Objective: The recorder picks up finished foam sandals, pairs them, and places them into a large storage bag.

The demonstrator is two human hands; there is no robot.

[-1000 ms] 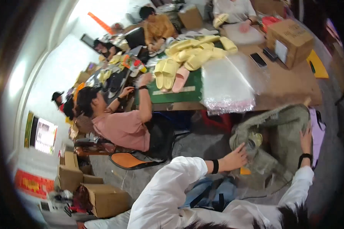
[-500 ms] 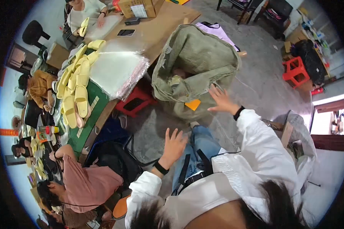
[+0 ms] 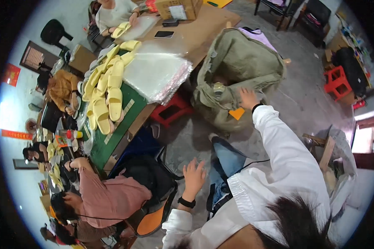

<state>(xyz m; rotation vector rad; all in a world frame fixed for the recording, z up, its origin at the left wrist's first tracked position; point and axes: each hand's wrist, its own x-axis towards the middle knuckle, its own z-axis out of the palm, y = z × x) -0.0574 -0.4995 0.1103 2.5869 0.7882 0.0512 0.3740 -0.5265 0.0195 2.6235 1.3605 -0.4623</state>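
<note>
A large olive-green woven sack (image 3: 220,112) stands on the floor before me, its mouth gaping and an orange tag (image 3: 237,113) on its side. My right hand (image 3: 248,99) lies on the sack's near rim with its fingers stretched out, gripping nothing that I can see. Lower down and to the left, my left hand (image 3: 194,176) hangs in the air with fingers apart, holding nothing. Inside the sack something pale shows, too shadowed to name.
Yellow slippers (image 3: 99,99) are piled on the table's green mat (image 3: 131,93), beside a stack of clear plastic bags (image 3: 153,76). A red stool (image 3: 170,110) stands under the table edge. An orange-seated chair (image 3: 150,218) is near my left arm. Several co-workers sit around the table.
My view has shifted, so the table and sack appear farther right. My right hand has come onto the sack's rim; my left hand stays raised, fingers apart.
</note>
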